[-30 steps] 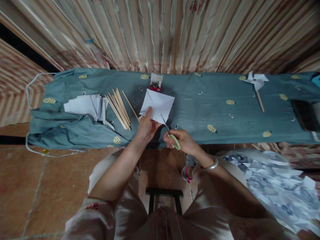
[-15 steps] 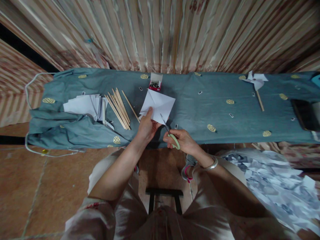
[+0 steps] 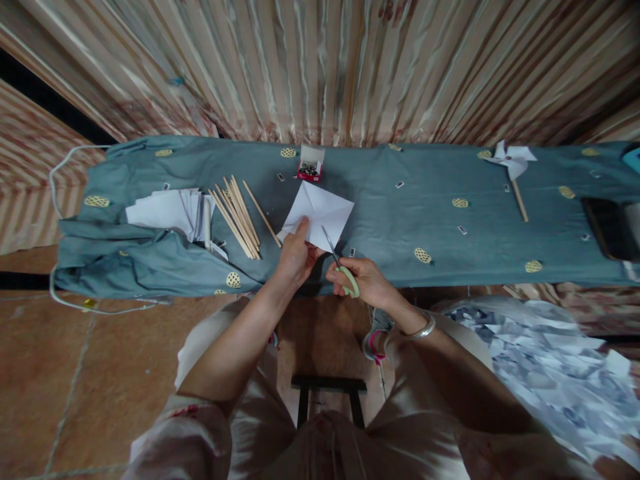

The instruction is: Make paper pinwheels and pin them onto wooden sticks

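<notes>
Between the thumb and fingers of my left hand [image 3: 296,255] is a white square of paper [image 3: 325,205], with crease lines meeting near its middle. My right hand [image 3: 367,280] grips a pair of scissors [image 3: 349,281] by its light green handles. The scissor blades lie at the paper's near corner and point up toward its middle; whether they have cut into it there I cannot tell. Just beyond the paper stands a small open red and white box [image 3: 311,172] holding small metallic pieces. Several wooden sticks [image 3: 239,217] lie to the left of my left hand.
A stack of white paper [image 3: 167,210] rests on the left of the blue-green cloth [image 3: 380,220]. A paper pinwheel on a stick [image 3: 513,163] and a dark phone [image 3: 610,228] lie to the right. A heap of paper scraps [image 3: 555,373] is below at right.
My left hand and the paper have shifted slightly to the right and nearer to me. The scissors and my right hand have hardly moved.
</notes>
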Tool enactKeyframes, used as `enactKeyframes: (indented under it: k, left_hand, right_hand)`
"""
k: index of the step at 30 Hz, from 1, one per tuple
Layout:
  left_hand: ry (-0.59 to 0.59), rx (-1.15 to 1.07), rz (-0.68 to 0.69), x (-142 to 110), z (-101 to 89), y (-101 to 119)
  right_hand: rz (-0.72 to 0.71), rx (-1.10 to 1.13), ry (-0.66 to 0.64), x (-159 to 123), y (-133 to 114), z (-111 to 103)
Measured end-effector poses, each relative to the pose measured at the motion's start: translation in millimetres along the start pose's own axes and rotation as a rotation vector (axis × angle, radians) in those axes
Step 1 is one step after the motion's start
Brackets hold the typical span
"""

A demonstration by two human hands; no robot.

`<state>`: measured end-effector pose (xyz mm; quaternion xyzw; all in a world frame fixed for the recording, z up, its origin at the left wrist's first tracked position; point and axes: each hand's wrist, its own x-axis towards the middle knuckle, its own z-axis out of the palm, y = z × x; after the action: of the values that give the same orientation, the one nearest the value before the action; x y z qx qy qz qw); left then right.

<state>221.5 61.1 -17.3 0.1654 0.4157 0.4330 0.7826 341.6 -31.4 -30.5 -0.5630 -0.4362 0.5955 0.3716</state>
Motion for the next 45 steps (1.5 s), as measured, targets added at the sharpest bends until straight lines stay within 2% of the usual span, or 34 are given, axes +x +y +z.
enactKeyframes:
  k: [25, 36, 45]
  left_hand:
    - [0.040, 0.022, 0.010, -3.0, 5.5, 0.9]
    - [0.000, 0.044, 0.032, 1.5, -0.7, -2.9]
    - [0.001, 0.042, 0.048, 5.9, -2.8, 4.9]
  right_hand:
    - [-0.006, -0.010, 0.040, 0.0, -5.9, 2.3]
    - [-0.035, -0.009, 0.042, 1.0, 0.0, 1.8]
    - [-0.009, 0.031, -0.058, -4.0, -5.8, -0.4]
